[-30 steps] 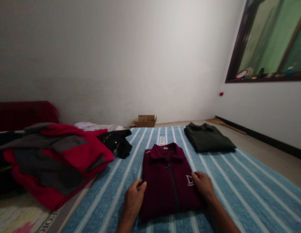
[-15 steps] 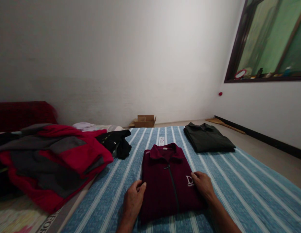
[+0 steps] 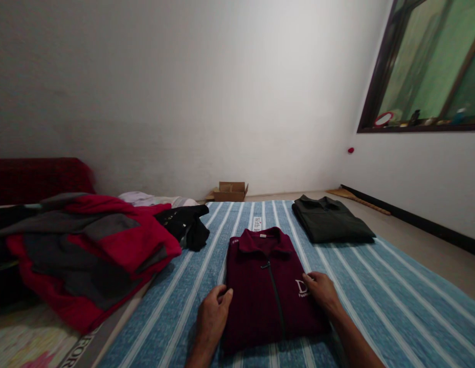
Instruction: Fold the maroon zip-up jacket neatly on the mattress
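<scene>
A folded maroon zip jacket with a white logo lies on a blue striped sheet in front of me. My left hand rests at the jacket's left edge, fingers curled against the fabric. My right hand lies on its right side beside the logo, fingers bent and pressed on the cloth. Neither hand lifts the jacket.
A folded dark green shirt lies further back on the right of the sheet. A heap of red and grey clothes and a black garment sit on the left. A cardboard box stands by the far wall. A window is at right.
Both hands stay at the sides of the maroon jacket. The view has shifted slightly; nothing else has moved.
</scene>
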A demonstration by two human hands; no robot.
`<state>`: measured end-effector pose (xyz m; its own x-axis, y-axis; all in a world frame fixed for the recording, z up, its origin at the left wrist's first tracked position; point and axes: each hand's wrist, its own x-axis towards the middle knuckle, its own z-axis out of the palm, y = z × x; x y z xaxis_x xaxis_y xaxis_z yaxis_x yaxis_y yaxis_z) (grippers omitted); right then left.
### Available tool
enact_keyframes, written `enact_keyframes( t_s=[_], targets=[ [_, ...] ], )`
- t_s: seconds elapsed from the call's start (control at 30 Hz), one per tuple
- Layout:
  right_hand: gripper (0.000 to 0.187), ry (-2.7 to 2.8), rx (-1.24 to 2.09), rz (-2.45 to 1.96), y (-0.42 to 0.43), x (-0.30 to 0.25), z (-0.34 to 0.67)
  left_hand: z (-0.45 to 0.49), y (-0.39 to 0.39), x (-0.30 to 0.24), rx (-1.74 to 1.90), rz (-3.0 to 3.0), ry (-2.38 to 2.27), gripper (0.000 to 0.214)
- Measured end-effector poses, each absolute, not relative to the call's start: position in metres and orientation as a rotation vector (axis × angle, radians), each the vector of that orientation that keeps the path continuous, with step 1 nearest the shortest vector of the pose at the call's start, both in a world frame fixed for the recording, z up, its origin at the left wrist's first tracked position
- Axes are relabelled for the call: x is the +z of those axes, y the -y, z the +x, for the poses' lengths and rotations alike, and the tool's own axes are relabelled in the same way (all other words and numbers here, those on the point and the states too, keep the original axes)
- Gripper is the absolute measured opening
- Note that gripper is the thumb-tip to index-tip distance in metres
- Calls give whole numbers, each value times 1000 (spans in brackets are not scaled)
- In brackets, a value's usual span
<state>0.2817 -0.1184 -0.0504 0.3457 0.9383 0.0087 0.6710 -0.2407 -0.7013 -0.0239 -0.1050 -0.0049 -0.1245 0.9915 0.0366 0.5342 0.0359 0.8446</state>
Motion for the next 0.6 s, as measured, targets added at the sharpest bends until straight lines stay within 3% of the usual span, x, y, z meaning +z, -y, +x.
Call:
enact_keyframes(
  t_s=[0.6],
  targets=[
    [38, 1201, 791, -2028, 105, -43, 280, -25, 103, -6, 1006, 1505, -1709, 35]
  ],
)
